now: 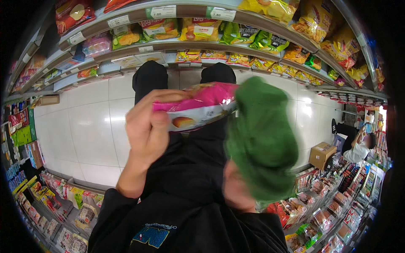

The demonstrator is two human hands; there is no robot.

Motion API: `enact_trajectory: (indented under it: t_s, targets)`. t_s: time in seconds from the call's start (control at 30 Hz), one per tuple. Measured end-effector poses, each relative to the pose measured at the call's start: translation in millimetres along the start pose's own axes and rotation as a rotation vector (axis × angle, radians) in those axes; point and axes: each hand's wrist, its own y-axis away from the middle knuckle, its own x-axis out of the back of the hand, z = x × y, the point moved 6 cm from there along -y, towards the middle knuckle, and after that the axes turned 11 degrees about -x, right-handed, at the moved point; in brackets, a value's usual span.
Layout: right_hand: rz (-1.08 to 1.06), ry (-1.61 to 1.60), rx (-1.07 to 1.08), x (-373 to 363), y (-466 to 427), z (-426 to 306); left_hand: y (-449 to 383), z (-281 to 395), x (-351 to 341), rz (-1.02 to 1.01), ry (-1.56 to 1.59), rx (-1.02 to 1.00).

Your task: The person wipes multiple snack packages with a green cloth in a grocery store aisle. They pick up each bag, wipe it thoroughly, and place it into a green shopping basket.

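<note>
My left hand (147, 126) grips one end of a pink-and-white plastic snack package (197, 106), its thumb on the near face and its fingers over the top. The package is held out level over my lap. At its other end a green cloth (264, 142), blurred by motion, covers most of my right hand (235, 186). Only the wrist and part of that hand show, so its fingers are hidden. The cloth overlaps the package's right end; whether it presses on it I cannot tell.
Ahead, curved shop shelves (190, 46) hold several bags of chips, with price tags along the edges. Packaged-food racks (329, 205) stand behind me on both sides. Pale floor tiles (88, 126) lie between. A cardboard box (322, 155) and a person (357, 151) are at the far right.
</note>
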Motion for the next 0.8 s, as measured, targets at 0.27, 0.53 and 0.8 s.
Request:
enact_trajectory:
  t_s: [0.27,0.53,0.8]
  targets:
    - [-0.062,1.016,0.178,-18,-24,49,23,8,-6,0.235,0.203,0.102]
    - [-0.180,0.917,0.243,-36,-12,50,8,0,-20,0.182,0.134,0.153]
    - [-0.096,0.893,0.182,0,-37,66,1,11,-15,0.040,-0.034,0.026]
